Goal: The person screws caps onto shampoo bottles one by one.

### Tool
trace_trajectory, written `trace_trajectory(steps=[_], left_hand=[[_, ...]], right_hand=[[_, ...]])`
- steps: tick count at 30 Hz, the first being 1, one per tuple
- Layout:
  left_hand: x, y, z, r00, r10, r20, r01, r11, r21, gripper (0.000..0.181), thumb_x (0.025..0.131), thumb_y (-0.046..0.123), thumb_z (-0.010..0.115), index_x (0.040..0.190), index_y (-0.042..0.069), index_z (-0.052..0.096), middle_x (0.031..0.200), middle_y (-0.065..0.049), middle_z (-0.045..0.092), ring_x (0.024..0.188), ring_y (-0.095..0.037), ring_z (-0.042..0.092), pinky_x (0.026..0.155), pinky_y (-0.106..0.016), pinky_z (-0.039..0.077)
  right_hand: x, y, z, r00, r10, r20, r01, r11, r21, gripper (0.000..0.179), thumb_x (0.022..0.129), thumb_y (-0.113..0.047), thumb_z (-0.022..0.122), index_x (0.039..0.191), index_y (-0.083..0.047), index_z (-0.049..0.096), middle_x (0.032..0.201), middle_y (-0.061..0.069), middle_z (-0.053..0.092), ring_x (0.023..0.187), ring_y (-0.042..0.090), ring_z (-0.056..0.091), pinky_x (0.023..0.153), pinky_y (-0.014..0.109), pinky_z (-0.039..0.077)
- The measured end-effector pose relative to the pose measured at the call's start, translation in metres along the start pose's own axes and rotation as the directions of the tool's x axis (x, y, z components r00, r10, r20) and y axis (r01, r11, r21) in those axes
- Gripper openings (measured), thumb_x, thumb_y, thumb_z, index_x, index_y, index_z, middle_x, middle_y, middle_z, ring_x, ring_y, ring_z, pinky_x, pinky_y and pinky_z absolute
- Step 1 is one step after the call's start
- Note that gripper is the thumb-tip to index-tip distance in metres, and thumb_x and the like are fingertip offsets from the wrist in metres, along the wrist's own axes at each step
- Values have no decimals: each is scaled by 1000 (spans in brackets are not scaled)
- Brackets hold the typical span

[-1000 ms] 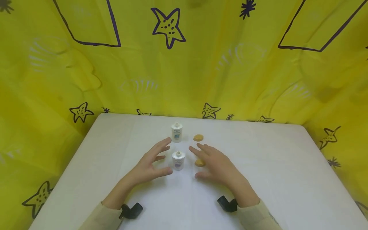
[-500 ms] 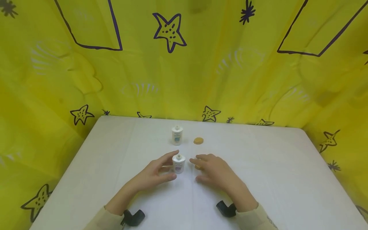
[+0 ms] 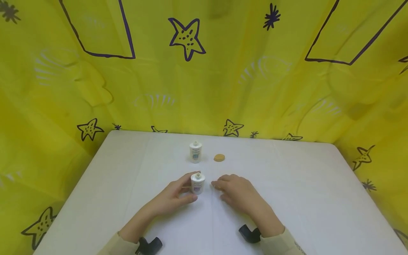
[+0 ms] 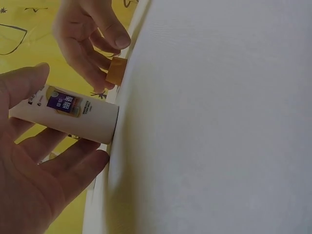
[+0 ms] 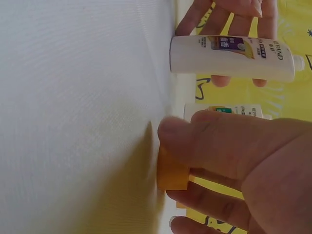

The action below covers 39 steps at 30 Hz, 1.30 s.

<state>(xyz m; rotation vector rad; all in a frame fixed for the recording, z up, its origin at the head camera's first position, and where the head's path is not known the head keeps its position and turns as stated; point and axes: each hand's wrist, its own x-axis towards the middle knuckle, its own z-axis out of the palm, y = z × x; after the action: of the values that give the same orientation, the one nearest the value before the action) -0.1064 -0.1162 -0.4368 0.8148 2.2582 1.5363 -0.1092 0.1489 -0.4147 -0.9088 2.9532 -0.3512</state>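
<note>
A white plastic bottle [image 3: 197, 184] with a purple label and a bare narrow neck stands upright on the table. My left hand [image 3: 175, 196] holds it from the left, thumb on the near side and fingers behind. To its right, my right hand [image 3: 239, 194] pinches an orange bottle cap [image 5: 173, 168] down at the tabletop, thumb over its near side. In the head view that cap is hidden beneath the fingers. Farther back stands a second uncapped white bottle [image 3: 196, 152], its label green in the right wrist view. Another orange cap [image 3: 219, 158] lies to its right.
The table [image 3: 302, 191] has a white cover and rounded far corners. Behind and beside it hangs a yellow curtain [image 3: 153, 78] with starfish drawings. Black angled devices [image 3: 250, 233] sit at both wrists by the sleeves.
My left hand has come in from the left and closed around the near bottle. The right hand has lowered over the near cap and taken it between thumb and fingers.
</note>
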Motion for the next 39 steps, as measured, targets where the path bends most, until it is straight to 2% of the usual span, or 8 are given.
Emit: trace_trajectory(steps=[6, 10, 14, 18, 23, 27, 32, 39], left_hand=[[4, -3, 2, 999, -29, -17, 30, 999, 37, 55, 97, 23, 66, 146, 23, 43, 135, -3, 62, 122, -23, 61, 106, -44, 47], [7, -4, 0, 998, -21, -66, 25, 998, 54, 47, 96, 18, 68, 139, 21, 50, 128, -4, 66, 114, -22, 65, 100, -39, 52], [11, -4, 1, 994, -23, -103, 27, 999, 38, 43, 95, 17, 69, 134, 20, 52, 125, -5, 67, 110, -23, 67, 96, -38, 54], [15, -5, 2, 994, -46, -103, 48, 999, 20, 38, 95, 18, 69, 129, 17, 53, 124, -6, 67, 109, -23, 68, 96, -39, 54], [20, -4, 1, 993, -67, -100, 70, 997, 27, 34, 95, 17, 69, 127, 17, 56, 122, -5, 68, 110, -23, 67, 97, -42, 53], [24, -3, -2, 991, -77, -108, 82, 996, 43, 37, 97, 19, 66, 132, 19, 54, 122, -5, 68, 112, -22, 65, 98, -43, 52], [25, -1, -5, 991, -37, -131, 36, 999, -8, 42, 96, 13, 66, 134, 14, 47, 124, -10, 68, 110, -23, 66, 96, -41, 53], [21, 2, -4, 992, 67, -110, -79, 991, -108, 35, 97, 11, 65, 129, 13, 51, 122, -9, 65, 108, -22, 62, 91, -32, 56]], right_hand=[[0, 0, 4, 999, 6, -42, -7, 1000, -20, 39, 80, -9, 81, 115, -25, 74, 112, -5, 71, 100, 17, 66, 83, 37, 56], [2, 1, 5, 998, 9, -63, -11, 999, -32, 41, 77, -10, 84, 114, -25, 74, 108, -7, 71, 97, 15, 66, 80, 35, 56], [2, 2, 6, 996, 27, -83, -29, 999, -21, 36, 79, -8, 82, 110, -25, 75, 100, -9, 71, 89, 12, 66, 76, 32, 55], [5, 4, 6, 996, 24, -85, -25, 1000, -9, 30, 83, -10, 79, 108, -27, 75, 95, -12, 68, 84, 8, 62, 75, 29, 54], [12, 6, -3, 996, -1, -93, 3, 1000, 21, 23, 89, -14, 75, 109, -25, 75, 97, -13, 69, 88, 8, 64, 79, 31, 55], [17, 9, -19, 993, 11, -114, 2, 994, 113, 26, 88, -15, 76, 113, -24, 74, 103, -12, 71, 93, 9, 65, 84, 34, 55], [18, 17, -38, 978, -12, -210, 68, 962, 264, 39, 86, -11, 79, 122, -23, 69, 107, -13, 70, 90, 7, 64, 79, 32, 56], [9, 19, -39, 960, -96, -264, 201, 889, 410, 39, 86, -13, 79, 122, -21, 68, 108, -14, 68, 90, 4, 64, 72, 27, 55]])
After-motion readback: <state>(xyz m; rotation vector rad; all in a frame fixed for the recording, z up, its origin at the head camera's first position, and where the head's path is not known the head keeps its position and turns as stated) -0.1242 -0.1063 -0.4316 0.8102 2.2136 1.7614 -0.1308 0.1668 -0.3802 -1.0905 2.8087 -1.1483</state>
